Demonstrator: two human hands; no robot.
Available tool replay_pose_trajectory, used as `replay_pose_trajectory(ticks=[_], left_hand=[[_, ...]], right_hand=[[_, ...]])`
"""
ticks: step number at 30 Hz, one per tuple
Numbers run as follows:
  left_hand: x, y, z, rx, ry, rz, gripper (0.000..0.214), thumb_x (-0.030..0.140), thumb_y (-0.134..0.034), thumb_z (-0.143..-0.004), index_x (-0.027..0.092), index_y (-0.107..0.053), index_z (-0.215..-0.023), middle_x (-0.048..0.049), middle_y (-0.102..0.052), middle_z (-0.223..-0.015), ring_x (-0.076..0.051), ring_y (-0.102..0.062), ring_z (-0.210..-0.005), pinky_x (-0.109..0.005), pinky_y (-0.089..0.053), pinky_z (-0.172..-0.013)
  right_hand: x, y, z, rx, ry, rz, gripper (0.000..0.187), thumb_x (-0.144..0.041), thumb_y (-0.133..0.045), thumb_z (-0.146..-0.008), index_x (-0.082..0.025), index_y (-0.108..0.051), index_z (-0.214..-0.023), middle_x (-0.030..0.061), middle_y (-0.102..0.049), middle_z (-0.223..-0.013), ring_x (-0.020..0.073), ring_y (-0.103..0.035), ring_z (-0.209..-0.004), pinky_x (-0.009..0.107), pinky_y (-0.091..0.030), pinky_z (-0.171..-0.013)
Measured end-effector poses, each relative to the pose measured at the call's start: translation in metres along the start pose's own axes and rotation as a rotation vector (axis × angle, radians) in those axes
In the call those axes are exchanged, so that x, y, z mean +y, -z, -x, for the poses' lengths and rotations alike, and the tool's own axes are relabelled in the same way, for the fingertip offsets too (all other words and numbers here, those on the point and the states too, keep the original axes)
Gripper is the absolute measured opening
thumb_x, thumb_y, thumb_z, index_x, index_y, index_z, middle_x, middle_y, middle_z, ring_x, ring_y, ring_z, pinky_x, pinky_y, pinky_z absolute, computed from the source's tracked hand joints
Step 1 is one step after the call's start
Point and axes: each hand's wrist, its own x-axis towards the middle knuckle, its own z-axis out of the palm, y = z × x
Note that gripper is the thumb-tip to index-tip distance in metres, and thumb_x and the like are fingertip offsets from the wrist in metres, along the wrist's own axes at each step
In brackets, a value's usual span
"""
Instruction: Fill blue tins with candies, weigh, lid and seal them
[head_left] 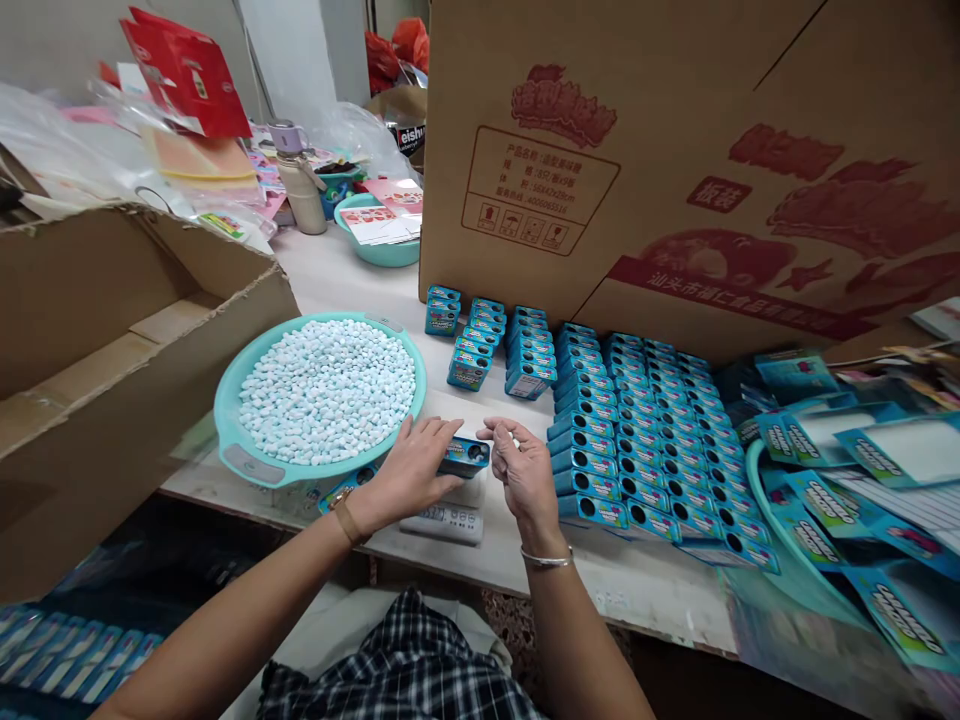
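Note:
My left hand (411,470) grips a small blue box (465,455) by its side, holding it over a white scale (450,520) near the table's front edge. My right hand (523,470) is beside the box's right end, fingers curled and pinched together; what they hold, if anything, is too small to see. A teal basin (232,420) full of white-and-pale-blue tablets (326,388) sits just left of my hands. Rows of several filled blue boxes (645,440) lie to the right.
A big printed cardboard carton (675,150) stands behind the rows. An open cardboard box (112,330) is at the left. Blue printed cards (840,470) pile in a teal tub at the right. A bottle (300,180) and another teal bowl (379,250) stand at the back.

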Motion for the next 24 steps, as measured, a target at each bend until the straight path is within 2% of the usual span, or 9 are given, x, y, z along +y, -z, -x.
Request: replay_pose_trajectory(ticks=[5, 9, 14, 19, 24], left_hand=[[-0.001, 0.004, 0.001, 0.004, -0.002, 0.0, 0.067, 0.033, -0.067, -0.082, 0.018, -0.038, -0.14, -0.0138, -0.052, -0.137, -0.031, -0.044, -0.13, -0.056, -0.023, -0.114], [-0.004, 0.013, 0.004, 0.029, -0.002, -0.006, 0.068, 0.034, -0.068, -0.082, 0.017, -0.038, -0.141, -0.0139, -0.053, -0.136, -0.031, -0.045, -0.128, -0.054, -0.026, -0.114], [-0.01, 0.022, 0.008, 0.075, -0.006, 0.008, 0.066, 0.038, -0.065, -0.084, 0.021, -0.039, -0.142, -0.0132, -0.051, -0.138, -0.032, -0.044, -0.131, -0.056, -0.025, -0.114], [-0.011, 0.023, 0.009, 0.095, -0.032, 0.011, 0.069, 0.04, -0.064, -0.084, 0.021, -0.036, -0.144, -0.013, -0.051, -0.139, -0.031, -0.043, -0.131, -0.057, -0.024, -0.115], [-0.013, 0.019, 0.013, 0.085, -0.021, 0.033, 0.068, 0.038, -0.064, -0.084, 0.022, -0.036, -0.144, -0.0122, -0.05, -0.141, -0.031, -0.043, -0.132, -0.059, -0.022, -0.116]], right_hand=[[-0.013, 0.009, -0.002, 0.009, 0.008, -0.064, 0.03, -0.038, -0.077, -0.074, -0.016, -0.07, -0.093, 0.0022, -0.067, -0.078, 0.0002, -0.03, -0.042, 0.014, -0.02, -0.036], [-0.024, 0.033, -0.003, 0.076, -0.038, -0.212, 0.033, -0.033, -0.083, -0.068, -0.017, -0.07, -0.094, -0.0047, -0.056, -0.07, -0.0009, -0.031, -0.042, 0.01, -0.021, -0.035], [-0.023, 0.058, 0.004, 0.102, -0.099, -0.268, 0.036, -0.032, -0.082, -0.071, -0.016, -0.069, -0.101, -0.0077, -0.046, -0.066, -0.0011, -0.03, -0.042, 0.009, -0.022, -0.034], [-0.016, 0.056, 0.01, 0.062, -0.153, -0.267, 0.036, -0.036, -0.079, -0.073, -0.018, -0.068, -0.102, -0.0103, -0.037, -0.06, 0.0001, -0.023, -0.04, 0.01, -0.017, -0.033], [-0.015, 0.044, 0.012, -0.031, -0.11, -0.101, 0.035, -0.04, -0.074, -0.08, -0.016, -0.068, -0.105, -0.0102, -0.034, -0.057, 0.0005, -0.02, -0.04, 0.013, -0.014, -0.036]])
